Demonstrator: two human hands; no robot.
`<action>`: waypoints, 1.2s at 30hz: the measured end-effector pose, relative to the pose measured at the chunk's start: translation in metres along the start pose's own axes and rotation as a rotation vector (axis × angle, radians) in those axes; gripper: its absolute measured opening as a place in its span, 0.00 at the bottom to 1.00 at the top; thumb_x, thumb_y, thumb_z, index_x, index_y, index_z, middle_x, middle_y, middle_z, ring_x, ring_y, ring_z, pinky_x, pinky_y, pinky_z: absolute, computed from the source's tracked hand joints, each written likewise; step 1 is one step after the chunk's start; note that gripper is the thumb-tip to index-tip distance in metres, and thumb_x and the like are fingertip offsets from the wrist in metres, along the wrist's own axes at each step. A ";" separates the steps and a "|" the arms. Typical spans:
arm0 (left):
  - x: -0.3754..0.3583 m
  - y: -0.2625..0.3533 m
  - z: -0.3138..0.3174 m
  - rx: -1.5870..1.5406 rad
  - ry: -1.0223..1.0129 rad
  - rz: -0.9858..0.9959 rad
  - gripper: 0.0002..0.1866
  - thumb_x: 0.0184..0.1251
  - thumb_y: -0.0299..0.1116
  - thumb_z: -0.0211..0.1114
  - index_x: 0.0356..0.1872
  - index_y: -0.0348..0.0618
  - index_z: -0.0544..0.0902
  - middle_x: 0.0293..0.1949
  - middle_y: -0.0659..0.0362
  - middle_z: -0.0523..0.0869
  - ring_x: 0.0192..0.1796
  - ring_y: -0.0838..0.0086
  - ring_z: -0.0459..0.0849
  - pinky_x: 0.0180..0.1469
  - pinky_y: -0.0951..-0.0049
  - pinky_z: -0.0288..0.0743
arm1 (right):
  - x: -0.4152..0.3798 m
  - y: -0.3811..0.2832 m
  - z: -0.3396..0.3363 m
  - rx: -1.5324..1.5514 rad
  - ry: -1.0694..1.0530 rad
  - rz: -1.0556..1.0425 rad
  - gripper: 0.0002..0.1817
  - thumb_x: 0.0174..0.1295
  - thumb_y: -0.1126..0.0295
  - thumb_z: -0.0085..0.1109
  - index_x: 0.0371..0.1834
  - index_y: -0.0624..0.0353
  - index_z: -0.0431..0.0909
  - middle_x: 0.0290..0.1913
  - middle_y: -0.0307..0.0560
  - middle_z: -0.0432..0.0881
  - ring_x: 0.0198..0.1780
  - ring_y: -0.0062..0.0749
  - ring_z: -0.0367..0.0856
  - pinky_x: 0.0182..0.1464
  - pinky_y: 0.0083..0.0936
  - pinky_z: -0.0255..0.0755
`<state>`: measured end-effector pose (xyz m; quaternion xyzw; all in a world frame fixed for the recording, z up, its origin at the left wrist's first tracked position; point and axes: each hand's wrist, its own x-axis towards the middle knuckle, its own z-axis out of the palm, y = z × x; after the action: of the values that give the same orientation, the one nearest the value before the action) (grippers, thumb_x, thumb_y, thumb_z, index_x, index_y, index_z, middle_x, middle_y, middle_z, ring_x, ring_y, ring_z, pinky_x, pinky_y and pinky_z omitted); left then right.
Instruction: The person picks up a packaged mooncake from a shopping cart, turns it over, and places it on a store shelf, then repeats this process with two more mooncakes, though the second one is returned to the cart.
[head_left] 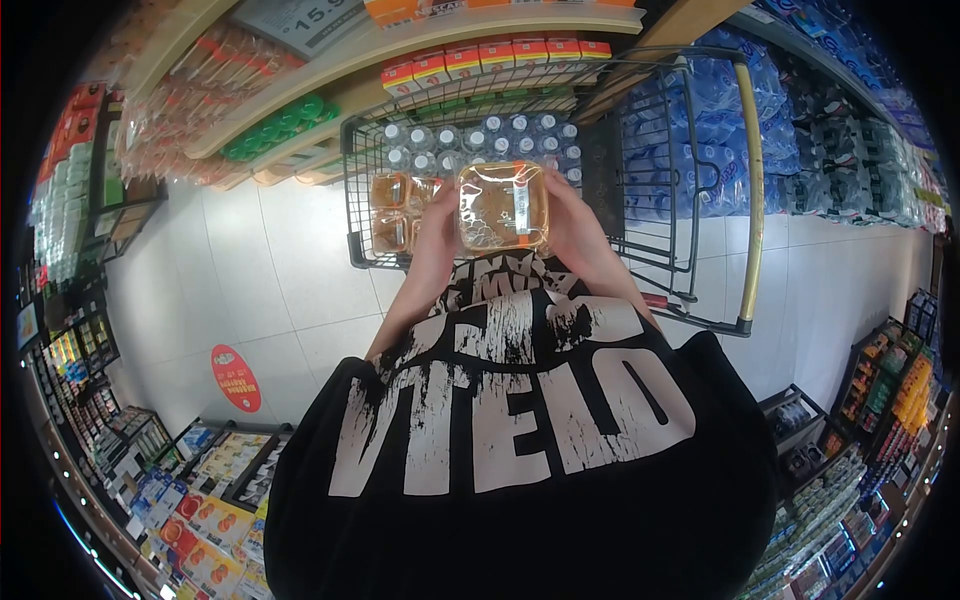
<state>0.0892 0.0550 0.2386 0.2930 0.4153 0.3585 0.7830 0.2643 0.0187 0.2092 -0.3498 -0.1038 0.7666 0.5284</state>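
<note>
Between my two hands is a squarish clear plastic pack with a golden-brown food inside, perhaps bread or cake. A label strip with an orange end runs down its right side. My left hand grips the left edge and my right hand the right edge, with fingers partly hidden behind it. The pack is held up over a black wire shopping cart. In the cart, similar brown packs lie to the left of my left hand, and several bottles with white caps stand behind the pack.
The cart's yellow handle is on the right. Ahead are shelves with red-and-yellow boxes and green goods. Blue-wrapped bottle packs are stacked at right. A round red floor sticker lies on the pale tiles at left.
</note>
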 end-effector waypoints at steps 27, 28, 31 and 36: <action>-0.019 0.015 0.002 1.249 -0.285 0.687 0.29 0.53 0.22 0.61 0.60 0.51 0.71 0.59 0.58 0.69 0.58 0.63 0.69 0.58 0.67 0.65 | 0.008 -0.010 -0.013 0.052 -0.214 -0.238 0.17 0.58 0.66 0.45 0.51 0.57 0.71 0.59 0.50 0.68 0.63 0.40 0.63 0.65 0.38 0.55; -0.022 0.018 0.005 1.249 -0.284 0.687 0.29 0.53 0.22 0.61 0.60 0.51 0.71 0.59 0.58 0.69 0.58 0.63 0.69 0.58 0.67 0.65 | 0.007 -0.011 -0.014 0.051 -0.215 -0.237 0.17 0.58 0.66 0.45 0.51 0.57 0.71 0.59 0.50 0.68 0.63 0.40 0.63 0.65 0.38 0.55; -0.027 0.024 0.013 1.551 -0.237 0.898 0.26 0.49 0.22 0.63 0.52 0.59 0.79 0.57 0.59 0.70 0.57 0.60 0.69 0.58 0.66 0.65 | 0.007 -0.011 -0.014 0.118 -0.251 -0.309 0.12 0.57 0.67 0.48 0.42 0.56 0.76 0.60 0.49 0.68 0.66 0.42 0.58 0.67 0.41 0.52; -0.028 0.021 0.018 1.543 -0.192 1.016 0.21 0.48 0.23 0.64 0.45 0.61 0.83 0.56 0.59 0.70 0.56 0.61 0.68 0.58 0.64 0.64 | 0.009 -0.011 -0.015 0.188 -0.362 -0.418 0.10 0.54 0.73 0.44 0.35 0.58 0.77 0.59 0.51 0.68 0.68 0.42 0.56 0.68 0.43 0.51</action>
<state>0.0864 0.0414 0.2758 0.9080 0.2941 0.2571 0.1513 0.2800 0.0286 0.2002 -0.1280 -0.1946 0.6973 0.6779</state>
